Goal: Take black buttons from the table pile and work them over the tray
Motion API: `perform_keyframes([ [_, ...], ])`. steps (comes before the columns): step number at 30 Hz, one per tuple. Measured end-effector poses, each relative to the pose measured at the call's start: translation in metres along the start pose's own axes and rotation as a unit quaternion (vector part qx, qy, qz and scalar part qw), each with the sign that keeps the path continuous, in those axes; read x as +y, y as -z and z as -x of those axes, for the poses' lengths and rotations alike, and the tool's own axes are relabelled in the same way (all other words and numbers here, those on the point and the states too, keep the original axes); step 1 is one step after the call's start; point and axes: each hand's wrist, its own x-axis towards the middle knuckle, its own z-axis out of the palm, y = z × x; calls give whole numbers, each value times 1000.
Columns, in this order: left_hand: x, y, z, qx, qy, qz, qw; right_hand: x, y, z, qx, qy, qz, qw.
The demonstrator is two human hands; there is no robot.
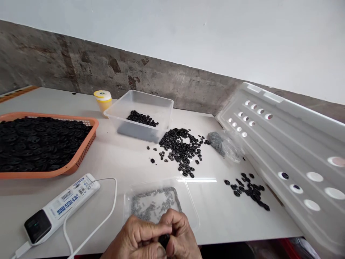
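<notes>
Close to the table's front edge, my left hand [137, 238] and my right hand [181, 235] meet, fingers pinched together. Between the fingertips of both is a small black plastic piece [164, 240], mostly covered by the thumbs. Just beyond the hands lies a shallow clear plastic tray [190, 196] with many small grey metal-looking pieces [151, 205]. Farther off, a pile of small black oval pieces [178, 145] with openings in them is spread on the table. To the right, a smaller scatter of black oval pieces [252, 190] lies on the tabletop.
An orange basket [86, 149] heaped with black pieces is at left. Behind are a clear bin [161, 104] and a yellow cup [104, 102]. A plastic bag [223, 145] of grey pieces lies near a leaning white perforated panel [291, 140]. A white power bank [61, 207] trails a cable.
</notes>
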Motion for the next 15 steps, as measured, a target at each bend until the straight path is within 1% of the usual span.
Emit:
perform_keyframes([
  [3,-10,5,1,26,-19,16,999,-5,-4,-1,13,9,16,1000],
  [6,-19,10,2,50,-39,2,998,-9,-7,-1,27,38,29,998],
  [8,-21,12,2,62,-29,3,998,-10,-6,-1,31,51,29,998],
  [10,-19,13,1,91,-9,11,996,-10,-3,0,32,46,32,998],
  [13,-13,12,-3,143,27,35,989,-8,2,3,39,25,72,996],
  [14,-11,12,-5,154,36,54,986,-8,4,3,42,2,96,994],
  [15,-9,13,-8,157,38,79,984,-8,6,3,63,-7,113,992],
])
